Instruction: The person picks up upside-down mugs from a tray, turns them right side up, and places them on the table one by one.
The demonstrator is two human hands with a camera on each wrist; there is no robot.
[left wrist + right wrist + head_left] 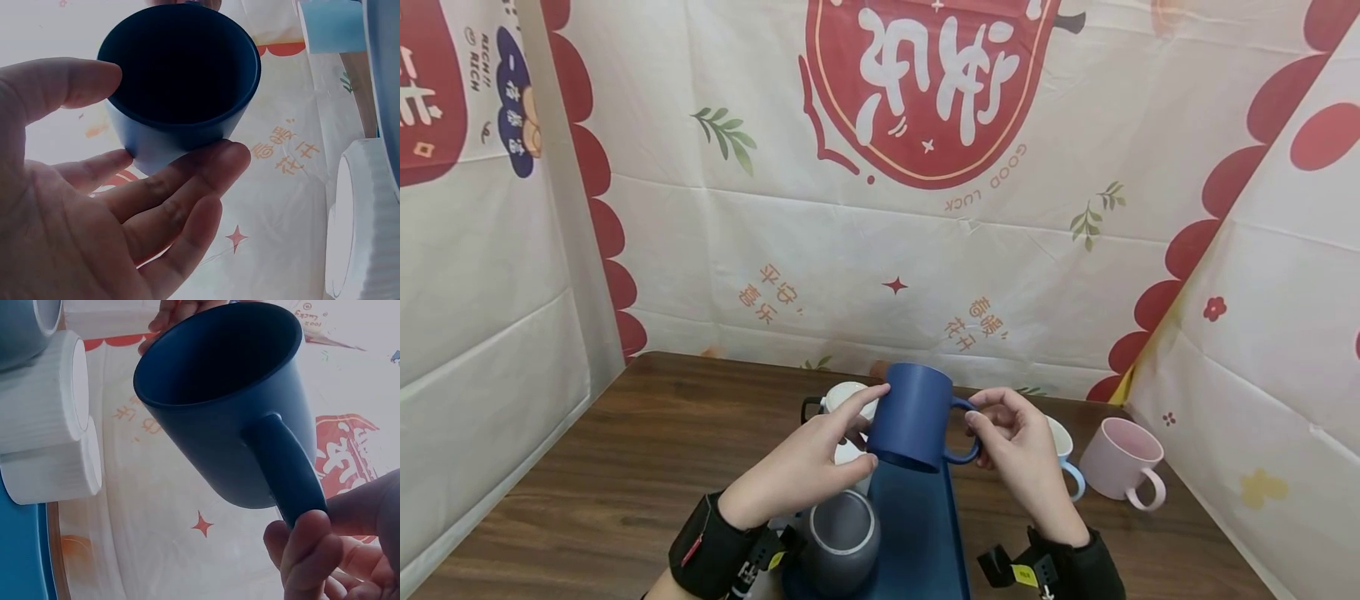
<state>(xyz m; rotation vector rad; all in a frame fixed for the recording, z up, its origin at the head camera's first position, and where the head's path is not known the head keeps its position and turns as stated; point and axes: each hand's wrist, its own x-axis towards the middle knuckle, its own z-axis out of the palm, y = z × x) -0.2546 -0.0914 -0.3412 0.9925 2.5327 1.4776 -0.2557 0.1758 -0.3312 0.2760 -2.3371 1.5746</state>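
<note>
A dark blue mug [913,417] is held up above the blue tray [917,533], tilted, with its mouth turned downward. My left hand [811,457] grips the mug's body, thumb by the rim and fingers spread along the side, as the left wrist view shows. At the other side, my right hand [1017,442] pinches the mug's handle [287,472] between thumb and fingers. A grey mug [841,542] sits on the tray below my left hand. Behind that hand stand white ribbed cups [44,406], partly hidden in the head view.
Right of the tray on the wooden table [587,467] stand a white mug with a light blue handle [1073,479] and a pink mug [1120,458]. A white mug with a black handle [811,407] is at the back. Printed cloth [865,225] hangs behind and along both sides.
</note>
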